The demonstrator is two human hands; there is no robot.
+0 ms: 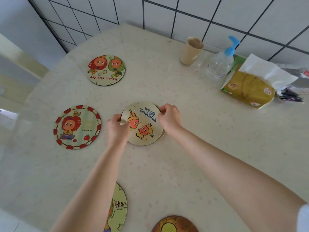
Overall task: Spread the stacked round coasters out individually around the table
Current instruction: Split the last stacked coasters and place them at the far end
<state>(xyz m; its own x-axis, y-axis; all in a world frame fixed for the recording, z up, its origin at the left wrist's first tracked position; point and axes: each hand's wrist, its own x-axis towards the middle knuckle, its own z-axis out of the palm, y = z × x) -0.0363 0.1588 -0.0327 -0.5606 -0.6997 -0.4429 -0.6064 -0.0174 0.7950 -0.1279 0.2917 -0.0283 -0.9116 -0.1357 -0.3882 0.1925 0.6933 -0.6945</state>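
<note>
**Both hands on the last stack, four coasters already laid out**

At the far left of the table point(192, 164) lies the coaster with the red border point(77, 127), flat and alone, showing a figure with a red round head. Behind it, closer to the tiled wall, lies the "Have a nice day" coaster point(106, 70), also flat and well apart from the others.

Near the bottom edge, partly hidden under the left forearm, is a green coaster with Chinese characters point(119, 208). To its right, cut by the bottom edge of the picture, a brown and yellow coaster point(174, 224) rests on the table.

In the middle is the stack point(145, 126). Its top coaster reads "We are Twinkle Twinkle" and shows two orange star figures. At the lower right side the rim of at least one more coaster shows under it; how many are below I cannot tell. The left hand point(117, 127) grips the left edge of the top coaster, with the thumb on its face. The right hand point(168, 117) pinches the upper right edge with the fingers curled over it.

At the right, near the wall, stand a beige cup point(191, 51), then a clear pump bottle point(221, 59) with a blue head, and beside it a pack of tissues point(249, 91) with white paper sticking out.
</note>
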